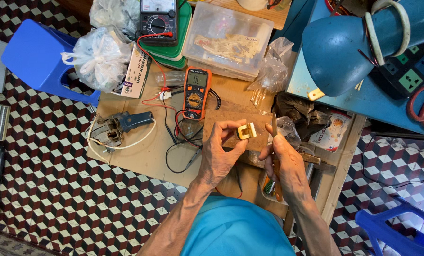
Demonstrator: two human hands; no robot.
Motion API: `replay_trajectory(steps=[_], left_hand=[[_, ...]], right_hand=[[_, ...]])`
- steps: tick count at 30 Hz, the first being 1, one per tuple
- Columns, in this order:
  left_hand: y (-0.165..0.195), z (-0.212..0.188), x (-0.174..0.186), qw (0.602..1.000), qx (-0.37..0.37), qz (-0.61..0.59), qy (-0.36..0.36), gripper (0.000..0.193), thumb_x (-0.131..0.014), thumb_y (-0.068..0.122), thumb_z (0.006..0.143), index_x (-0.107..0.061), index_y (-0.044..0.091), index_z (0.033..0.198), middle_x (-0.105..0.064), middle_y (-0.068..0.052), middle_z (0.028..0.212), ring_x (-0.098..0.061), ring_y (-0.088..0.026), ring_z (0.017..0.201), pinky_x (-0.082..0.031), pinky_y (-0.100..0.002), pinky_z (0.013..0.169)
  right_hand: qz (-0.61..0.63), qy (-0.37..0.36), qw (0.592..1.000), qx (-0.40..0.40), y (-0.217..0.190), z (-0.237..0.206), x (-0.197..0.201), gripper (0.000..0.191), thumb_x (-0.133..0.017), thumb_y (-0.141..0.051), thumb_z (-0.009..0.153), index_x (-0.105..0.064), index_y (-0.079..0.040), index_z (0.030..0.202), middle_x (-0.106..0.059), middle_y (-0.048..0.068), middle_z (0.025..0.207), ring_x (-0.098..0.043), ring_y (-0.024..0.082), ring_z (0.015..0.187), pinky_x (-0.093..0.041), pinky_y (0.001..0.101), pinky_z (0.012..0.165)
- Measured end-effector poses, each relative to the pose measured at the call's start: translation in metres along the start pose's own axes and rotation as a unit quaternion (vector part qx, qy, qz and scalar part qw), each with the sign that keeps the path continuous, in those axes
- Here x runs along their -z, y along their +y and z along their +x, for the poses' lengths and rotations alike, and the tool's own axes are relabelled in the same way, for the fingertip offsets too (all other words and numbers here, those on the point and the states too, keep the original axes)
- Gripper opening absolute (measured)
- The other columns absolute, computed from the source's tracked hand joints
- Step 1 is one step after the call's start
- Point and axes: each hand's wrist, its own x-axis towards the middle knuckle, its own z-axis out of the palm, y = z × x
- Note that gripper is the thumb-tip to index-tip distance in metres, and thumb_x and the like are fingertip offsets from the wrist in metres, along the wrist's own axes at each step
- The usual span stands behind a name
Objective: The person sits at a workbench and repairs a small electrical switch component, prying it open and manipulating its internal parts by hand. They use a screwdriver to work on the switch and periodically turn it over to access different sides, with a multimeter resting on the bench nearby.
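I am looking down over my bench (pixel 141 156). At nine o'clock from my hands, a blue-handled tool (pixel 122 124) with a white cord is lying on the wood. At eleven o'clock, an orange meter (pixel 196 93) is sitting with its leads trailing toward me.

I am raising my left hand (pixel 219 154), forearm coming up from six o'clock, wrist bent back, palm turned right. Its thumb and fingers are curling in and pinching a small yellow block (pixel 246 131) at the fingertips, above a brown board (pixel 221 118).

Just at three o'clock of the block, I am holding my right hand (pixel 285 161), forearm angling up from five o'clock. Its fingers are wrapping tight around a blade (pixel 274 124) that is pointing to twelve o'clock, tip level with the block and just apart from it.

At one o'clock, a blue lamp (pixel 340 52) is leaning over the bench corner.
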Motion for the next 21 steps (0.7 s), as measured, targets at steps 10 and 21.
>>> replay_trajectory(steps=[10, 21], left_hand=[[-0.046, 0.01, 0.0, 0.998, 0.014, 0.028, -0.046, 0.043, -0.069, 0.008, 0.095, -0.05, 0.004, 0.134, -0.07, -0.009, 0.131, -0.068, -0.018, 0.118, -0.055, -0.031, 0.101], [-0.074, 0.009, -0.001, 0.986, -0.052, 0.158, -0.033, 0.037, -0.071, 0.002, 0.092, -0.062, 0.01, 0.127, -0.072, -0.009, 0.115, -0.072, -0.023, 0.1, -0.06, -0.034, 0.086]], right_hand=[[0.085, -0.017, 0.995, -0.046, 0.023, 0.019, -0.006, 0.057, -0.055, -0.027, 0.101, -0.046, -0.014, 0.156, -0.065, 0.002, 0.086, -0.05, 0.005, 0.059, -0.036, 0.0207, 0.043], [0.111, -0.038, 0.99, -0.075, 0.04, 0.029, -0.006, 0.056, -0.05, -0.027, 0.103, -0.043, -0.013, 0.157, -0.064, 0.006, 0.083, -0.049, 0.006, 0.05, -0.031, 0.019, 0.036]])
